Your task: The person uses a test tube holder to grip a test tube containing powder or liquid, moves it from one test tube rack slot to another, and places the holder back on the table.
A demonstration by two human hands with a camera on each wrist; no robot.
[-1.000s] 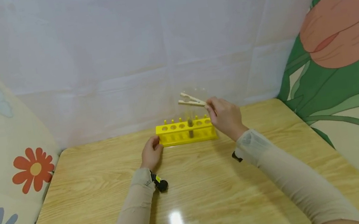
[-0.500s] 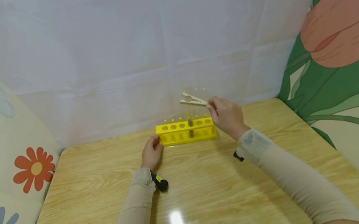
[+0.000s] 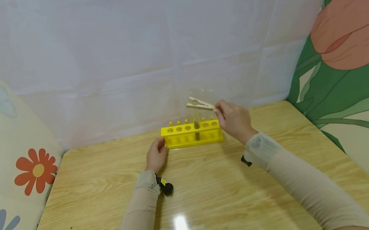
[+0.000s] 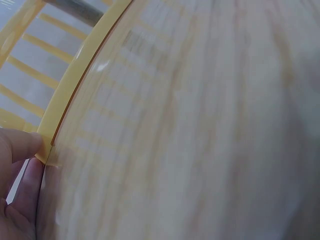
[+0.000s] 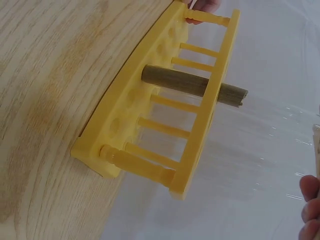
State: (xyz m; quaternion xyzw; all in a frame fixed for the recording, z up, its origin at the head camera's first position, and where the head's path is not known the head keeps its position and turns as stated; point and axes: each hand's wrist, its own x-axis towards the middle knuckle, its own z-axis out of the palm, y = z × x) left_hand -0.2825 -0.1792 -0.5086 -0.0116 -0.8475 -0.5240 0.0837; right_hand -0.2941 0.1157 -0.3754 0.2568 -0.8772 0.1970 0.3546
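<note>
My left hand (image 3: 156, 156) holds the left end of a yellow test tube rack (image 3: 174, 133); in the left wrist view, thumb and fingers (image 4: 22, 145) pinch its base corner. A clear test tube (image 3: 195, 116) stands upright in one of the rack's holes. Its lower part shows a dark brownish-green filling (image 5: 172, 81), seen best from the right wrist. Above the rack's right half, my right hand (image 3: 236, 121) grips a wooden test tube clamp (image 3: 201, 105) by its rear end. The clamp's front end overlaps the faint upper tube in the head view.
The rack stands on a wood-grain table (image 3: 110, 188) close to its back edge. Behind it hangs a white cloth (image 3: 110, 62). Flower-printed panels (image 3: 354, 87) flank the table. Small black wrist cameras (image 3: 167, 188) sit on the sleeves.
The clamp and my right hand have shifted slightly to the right. My left hand stays on the rack, and the tube remains in its hole.
</note>
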